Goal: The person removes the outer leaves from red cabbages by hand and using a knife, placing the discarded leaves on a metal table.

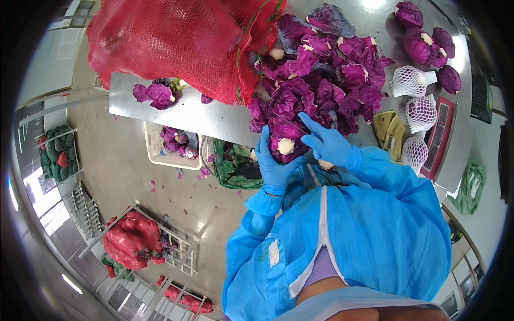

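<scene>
A red cabbage (285, 145), its pale cut stem facing up, sits at the table's near edge, close to my body. My left hand (274, 166), in a blue glove, wraps round its left and near side. My right hand (327, 144), gloved the same, is closed on a knife (289, 123) whose thin blade reaches left across the cabbage's far side; the handle is hidden in the fingers. Just beyond both hands lies a heap of loose purple cabbage leaves (326, 88). A second pale stem end (325, 165) shows below my right hand.
A large red mesh sack (176, 48) covers the table's far left. Trimmed cabbages (418, 47), white foam-netted ones (411, 81), a brown cloth (389, 132) and a red scale (438, 138) are at right. Below the edge stand a white basket (155, 156) and a green-lined container (238, 183).
</scene>
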